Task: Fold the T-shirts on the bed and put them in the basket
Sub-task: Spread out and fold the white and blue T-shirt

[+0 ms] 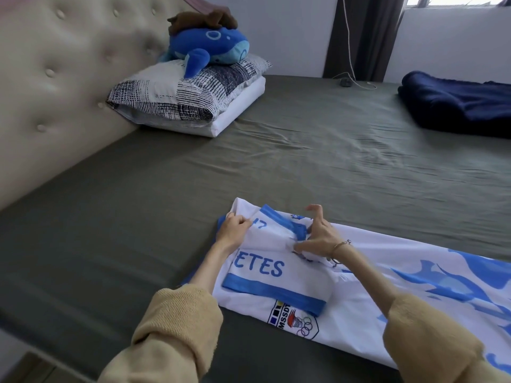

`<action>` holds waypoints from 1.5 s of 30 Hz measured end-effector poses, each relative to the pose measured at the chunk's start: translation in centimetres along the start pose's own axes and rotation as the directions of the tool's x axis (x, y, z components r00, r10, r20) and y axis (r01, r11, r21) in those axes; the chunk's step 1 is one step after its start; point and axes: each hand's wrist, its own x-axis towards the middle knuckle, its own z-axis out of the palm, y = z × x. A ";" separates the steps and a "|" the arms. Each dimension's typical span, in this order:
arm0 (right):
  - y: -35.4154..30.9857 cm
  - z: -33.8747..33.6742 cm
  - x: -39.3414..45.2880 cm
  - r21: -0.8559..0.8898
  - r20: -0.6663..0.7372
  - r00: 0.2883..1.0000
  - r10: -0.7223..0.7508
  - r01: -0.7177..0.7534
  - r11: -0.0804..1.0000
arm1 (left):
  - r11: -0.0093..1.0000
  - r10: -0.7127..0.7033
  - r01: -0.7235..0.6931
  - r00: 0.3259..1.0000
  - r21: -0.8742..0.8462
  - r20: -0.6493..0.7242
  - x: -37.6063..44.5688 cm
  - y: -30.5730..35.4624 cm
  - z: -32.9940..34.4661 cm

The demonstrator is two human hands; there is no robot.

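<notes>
Nearest me, both tan sleeves reach fwd over the T-shirt (359, 294), a white one w/ blue trim and print, lying flat on the bed (138, 217) near its front edge, body stretched off to the right past the frame. One sleeve is already folded in across the chest, blue band showing. My left hand (233, 229) has its fingers curled round the far-left shoulder corner, pinching the cloth; my right hand (318, 233) pinches the fabric near the collar w/ thumb and a finger while the other fingers stand up free. Step in hand, as I judge it: folding the top edge / second sleeve inward. To do it well I'd keep both pinches level, lift only enough to clear the layer below, lay the fold parallel to the blue band, then flatten w/ open palms before taking the long body up in halves. The fabric looks slick, so it may slide and undo the first fold if pulled sideways. Further out, the olive sheet is wrinkled but nothing lies btwn me and the shirt. Far left: stacked pillows (188, 98) against the padded headboard (55, 78), a blue whale plush (210, 48) on top w/ a brown plush over it. Far right: a folded navy blanket (456, 103), and a cable w/ a small dark device by the curtain. No basket in view; I can't tell where it stands.
</notes>
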 end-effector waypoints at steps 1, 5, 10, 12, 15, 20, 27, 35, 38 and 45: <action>0.0 0.0 -0.1 0.029 -0.048 0.999 0.013 -0.011 1.000 | 1.000 0.030 -0.029 0.999 0.010 -0.025 0.0 0.0 0.1; 0.9 -1.3 0.3 0.215 -0.222 0.964 0.147 -0.098 0.972 | 0.997 0.058 -0.054 0.995 0.052 -0.076 -0.4 0.2 0.1; 2.8 -1.6 -0.2 0.163 -0.050 0.959 0.278 -0.267 0.950 | 0.974 0.147 -0.123 0.982 0.191 -0.118 -1.1 0.1 0.1; 3.0 -1.5 -0.6 0.086 -0.044 0.965 0.258 -0.254 0.963 | 0.951 0.192 -0.147 0.970 0.272 -0.146 -1.6 0.5 0.4; 2.6 -1.3 -0.9 -0.047 -0.140 0.980 0.143 -0.151 0.987 | 0.880 0.222 -0.093 0.947 0.465 -0.232 -2.7 1.3 1.1; 0.9 0.4 -2.0 -0.419 -0.007 0.976 -0.217 0.194 0.887 | 0.703 0.405 -0.356 0.912 0.615 0.065 -3.6 2.6 2.6; 1.3 2.3 -3.2 -0.546 0.282 0.955 -0.094 0.240 0.803 | 0.566 0.278 -0.524 0.848 0.636 0.451 -4.7 2.2 3.3; 1.8 2.8 -4.5 -0.556 0.277 0.958 -0.078 0.226 0.800 | 0.502 0.197 -0.491 0.867 0.712 0.458 -5.6 2.5 2.5; 2.2 2.1 -4.6 -0.502 0.247 0.967 -0.068 0.187 0.845 | 0.506 0.200 -0.472 0.878 0.722 0.434 -6.7 3.4 3.2; 7.5 -2.4 -7.2 -0.370 0.093 0.993 0.067 -0.028 0.929 | 0.543 0.266 -0.534 0.841 0.648 0.471 -10.0 7.3 7.6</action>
